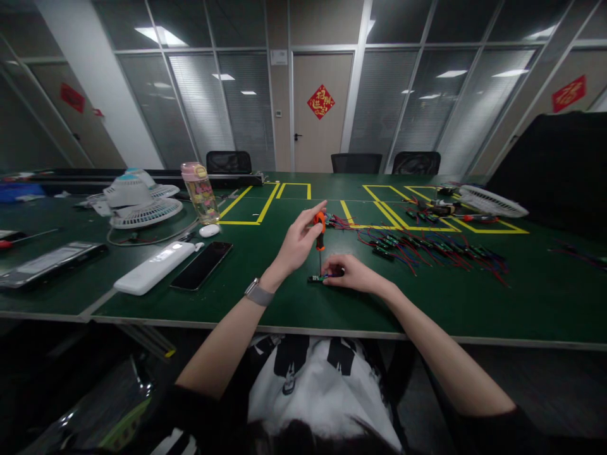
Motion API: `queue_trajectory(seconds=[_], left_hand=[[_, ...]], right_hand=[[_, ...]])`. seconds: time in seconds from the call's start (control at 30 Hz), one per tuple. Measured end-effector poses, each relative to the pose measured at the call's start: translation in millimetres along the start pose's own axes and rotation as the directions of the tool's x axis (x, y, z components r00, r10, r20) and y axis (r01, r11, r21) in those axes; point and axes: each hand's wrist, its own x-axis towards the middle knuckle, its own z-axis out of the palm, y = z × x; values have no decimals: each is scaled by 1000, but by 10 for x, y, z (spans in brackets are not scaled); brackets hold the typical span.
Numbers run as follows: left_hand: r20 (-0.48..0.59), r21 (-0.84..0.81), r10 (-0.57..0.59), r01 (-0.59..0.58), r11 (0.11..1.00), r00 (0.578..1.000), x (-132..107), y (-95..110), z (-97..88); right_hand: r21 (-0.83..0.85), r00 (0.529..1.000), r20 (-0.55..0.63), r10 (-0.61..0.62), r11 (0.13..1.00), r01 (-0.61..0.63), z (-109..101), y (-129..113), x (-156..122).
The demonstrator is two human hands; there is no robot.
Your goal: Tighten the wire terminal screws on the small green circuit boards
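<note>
My left hand (298,237), with a watch on its wrist, is closed about the handle of an orange and black screwdriver (320,240). The screwdriver stands upright, its shaft pointing down at a small circuit board (314,279) on the green table. Whether the tip sits in a screw is too small to tell. My right hand (349,273) rests low on the table and pinches the right end of that board, partly covering it. Behind the hands lies a small bunch of boards with red and blue wires (334,221).
Several wired circuit boards (427,245) spread across the right. At left are a black phone (202,265), a long white device (154,268), a drink bottle (201,196) and a white fan (145,212). Another white fan part (493,201) lies at far right. Yellow tape (268,205) marks the table (279,303).
</note>
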Motion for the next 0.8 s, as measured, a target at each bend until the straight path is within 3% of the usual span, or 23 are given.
queue_trajectory(seconds=[0.1, 0.17, 0.27, 0.33, 0.47, 0.53, 0.6, 0.67, 0.73, 0.8], left_hand=[[91, -194, -102, 118, 974, 991, 2, -5, 15], [27, -112, -98, 101, 989, 995, -6, 2, 15], [-106, 161, 3, 14, 987, 994, -18, 8, -1], [-110, 204, 19, 4, 979, 994, -13, -3, -11], [25, -148, -124, 126, 981, 992, 17, -38, -9], [51, -229, -162, 170, 959, 985, 22, -38, -3], [-11, -142, -144, 141, 980, 989, 15, -20, -1], [-138, 79, -59, 71, 994, 989, -1, 5, -6], [-228, 307, 43, 30, 951, 973, -12, 19, -18], [-252, 396, 66, 41, 917, 965, -9, 11, -32]], right_hand=[[-8, 1000, 4, 3, 1000, -3, 1, 8, 2], [-6, 1000, 0, 5, 1000, -5, 0, 4, -1], [1, 1000, -3, 7, 1000, -7, -5, -3, -5], [4, 1000, 1, 13, 1000, -13, -8, -5, -6], [7, 1000, 11, 16, 1000, -16, -9, -4, -6], [3, 1000, 9, 15, 1000, -15, -8, -5, -6], [-3, 1000, 3, 19, 1000, -19, -8, -11, -7], [-13, 1000, -2, 23, 1000, -23, -9, -22, -8], [-21, 1000, 0, 29, 999, -29, -12, -36, -10], [-23, 999, 1, 32, 999, -32, -15, -47, -12]])
